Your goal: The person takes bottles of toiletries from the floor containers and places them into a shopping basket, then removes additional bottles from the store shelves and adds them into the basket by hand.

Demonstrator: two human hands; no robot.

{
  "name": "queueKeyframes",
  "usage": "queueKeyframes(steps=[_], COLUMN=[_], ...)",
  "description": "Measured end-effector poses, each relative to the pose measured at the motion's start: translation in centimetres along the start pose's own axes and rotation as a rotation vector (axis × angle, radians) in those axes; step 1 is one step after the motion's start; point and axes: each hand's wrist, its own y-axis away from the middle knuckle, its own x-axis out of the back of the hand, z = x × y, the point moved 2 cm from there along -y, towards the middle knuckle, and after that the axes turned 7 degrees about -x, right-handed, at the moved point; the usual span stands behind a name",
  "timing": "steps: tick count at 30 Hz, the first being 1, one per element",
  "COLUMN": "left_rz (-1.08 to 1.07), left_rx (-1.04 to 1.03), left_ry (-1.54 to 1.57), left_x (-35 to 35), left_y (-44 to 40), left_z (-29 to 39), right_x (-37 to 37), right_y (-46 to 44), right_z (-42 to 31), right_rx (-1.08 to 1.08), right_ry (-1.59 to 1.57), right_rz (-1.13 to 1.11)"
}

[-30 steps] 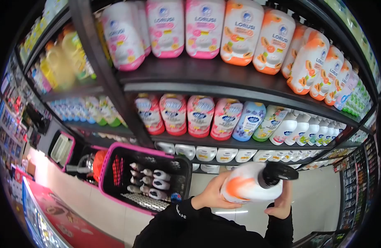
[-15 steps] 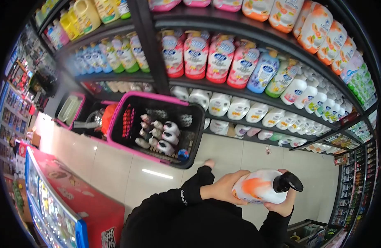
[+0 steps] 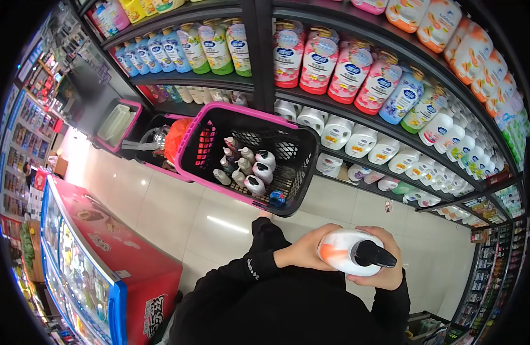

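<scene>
A white pump bottle with an orange pattern (image 3: 337,253) is between my two hands in front of my body. Its black pump head (image 3: 373,255) points up toward me and to the right. My left hand (image 3: 304,249) wraps the bottle's left side. On the right side, my right hand (image 3: 384,261) grips it, fingers curled around the body. The label side is mostly turned out of sight. Beyond my hands stands a black shopping basket with a pink rim (image 3: 248,112). Inside it are several pump bottles (image 3: 254,184) and a small blue item (image 3: 277,198).
Shelves with pink pump bottles (image 3: 319,60), white jugs (image 3: 337,132) and orange-white bottles (image 3: 440,26) line the far side. A red freezer with a blue edge (image 3: 144,276) stands at lower left. Another pink-rimmed basket (image 3: 139,109) holds a tray. Tiled floor (image 3: 345,201) lies between.
The bottle has been tipped so its top faces me more, and my right hand has shifted around its side. My view has turned, so shelves and basket appear farther right.
</scene>
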Motion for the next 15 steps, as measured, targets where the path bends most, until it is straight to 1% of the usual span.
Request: queueKeyframes(steps=[1, 4, 5, 8, 9, 12, 13, 15], left_rz=[0.019, 0.065, 0.089, 0.123, 0.143, 0.161, 0.168, 0.178], left_rx=[-0.002, -0.003, -0.006, 0.052, 0.071, 0.080, 0.071, 0.083], left_ry=[-0.010, -0.026, -0.038, 0.021, 0.043, 0.027, 0.007, 0.007], left_x=[0.9, 3.9, 5.1, 9.1, 10.4, 14.5, 15.9, 18.3], left_y=[0.2, 0.7, 0.9, 1.2, 1.3, 1.8, 2.0, 2.3], left_z=[0.1, 0.0, -0.2, 0.0, 0.2, -0.9, -1.3, -2.1], right_x=[-0.4, -1.9, -2.2, -3.4, -3.5, -3.5, -3.4, -3.3], right_y=[-0.9, -4.0, -5.2, -9.4, -10.7, -14.6, -15.7, -17.6], right_z=[-0.1, 0.4, 0.3, 0.3, -0.1, -0.9, -0.9, -1.6], right_rx=[-0.002, 0.000, -0.004, 0.098, 0.088, 0.006, -0.003, -0.058], right_ry=[-0.001, -0.106, -0.106, -0.021, -0.024, -0.038, -0.044, -0.215], right_rz=[-0.005, -0.131, -0.135, -0.251, -0.264, -0.462, -0.469, -0.514])
